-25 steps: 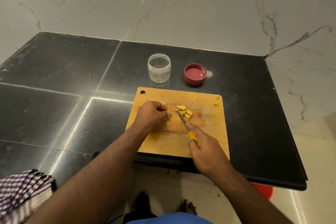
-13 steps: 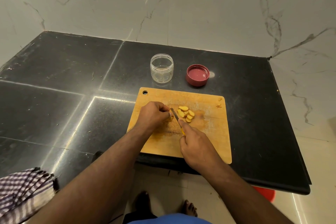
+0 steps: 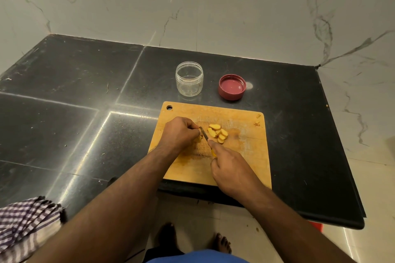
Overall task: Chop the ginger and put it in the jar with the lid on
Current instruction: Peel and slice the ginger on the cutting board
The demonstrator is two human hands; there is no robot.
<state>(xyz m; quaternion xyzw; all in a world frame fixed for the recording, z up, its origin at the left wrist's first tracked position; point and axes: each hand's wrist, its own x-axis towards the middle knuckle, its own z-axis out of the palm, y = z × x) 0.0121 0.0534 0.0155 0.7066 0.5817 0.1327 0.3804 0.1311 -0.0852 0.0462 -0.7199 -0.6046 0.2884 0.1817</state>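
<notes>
The knife (image 3: 204,133) has been drawn closer to the left hand (image 3: 181,133) than a second ago, its blade now against the knuckles. Cut ginger slices (image 3: 217,134) lie piled at the cutting board's (image 3: 245,134) centre; an uncut piece stays pinched under the left fingers. The jar (image 3: 189,78) at 12 o'clock holds nothing, the lid (image 3: 232,87) at 1 o'clock lies upturned (both on the worktop (image 3: 85,92)). The right hand (image 3: 232,171) is wrapped round the yellow handle.

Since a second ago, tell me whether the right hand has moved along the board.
Yes. The right hand with the knife has shifted left along the cutting board, toward the left hand, passing the slice pile.
</notes>
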